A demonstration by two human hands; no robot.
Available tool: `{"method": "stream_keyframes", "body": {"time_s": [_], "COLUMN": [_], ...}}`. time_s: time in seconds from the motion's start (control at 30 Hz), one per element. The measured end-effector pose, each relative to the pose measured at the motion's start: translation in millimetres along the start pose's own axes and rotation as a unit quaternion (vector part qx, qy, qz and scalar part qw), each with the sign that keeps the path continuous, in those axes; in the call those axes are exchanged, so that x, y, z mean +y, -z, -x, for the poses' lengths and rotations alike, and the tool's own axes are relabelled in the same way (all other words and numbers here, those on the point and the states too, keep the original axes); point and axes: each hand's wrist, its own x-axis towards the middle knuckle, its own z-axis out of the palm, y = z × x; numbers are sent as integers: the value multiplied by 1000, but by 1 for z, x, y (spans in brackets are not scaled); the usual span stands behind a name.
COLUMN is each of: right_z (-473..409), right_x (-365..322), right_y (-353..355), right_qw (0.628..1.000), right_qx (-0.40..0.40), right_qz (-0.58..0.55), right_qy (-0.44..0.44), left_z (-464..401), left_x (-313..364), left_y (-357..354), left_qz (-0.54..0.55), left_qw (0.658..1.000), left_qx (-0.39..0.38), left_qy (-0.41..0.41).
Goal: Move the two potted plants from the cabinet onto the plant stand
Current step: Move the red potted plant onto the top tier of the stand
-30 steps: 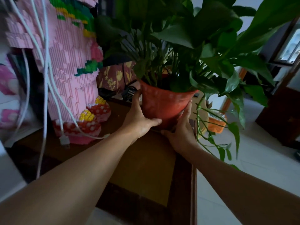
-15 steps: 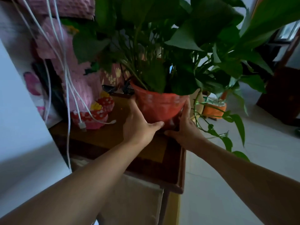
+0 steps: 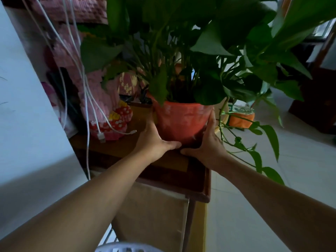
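Observation:
A leafy green plant in a red pot sits near the right edge of the brown cabinet top. My left hand presses against the pot's left side, thumb under its base. My right hand cups the pot's right side the same way. Both hands grip the pot. Long vines trail off the right of the pot toward the floor. A second plant in an orange pot stands lower, behind and to the right, partly hidden by leaves.
A pink brick-built model stands on the cabinet's left, with white cables hanging over it. A white wall panel fills the left. Pale tiled floor lies on the right, with dark wooden furniture beyond.
The view has pulled back and lowered, showing the cabinet's front edge and side. Both hands keep the same hold on the red pot, which stays at the cabinet's right edge.

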Motion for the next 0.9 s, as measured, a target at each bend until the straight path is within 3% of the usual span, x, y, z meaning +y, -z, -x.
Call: {"method": "stream_keyframes", "body": {"time_s": [0.3, 0.6, 0.9], "right_z": [-15, -8, 23], "right_x": [9, 4, -56], "right_y": [-3, 2, 45], "right_qw": [998, 996, 997], "right_qx": [41, 16, 11], "right_qz": [1, -61, -61], "right_qy": [49, 62, 49], "left_z": [-21, -21, 18], "left_x": [-9, -14, 41], "left_y": [-2, -5, 32], "left_qz": [26, 49, 44], "left_qw": [996, 994, 994], "left_qx": [-72, -35, -25], "left_qy": [-44, -90, -101]}}
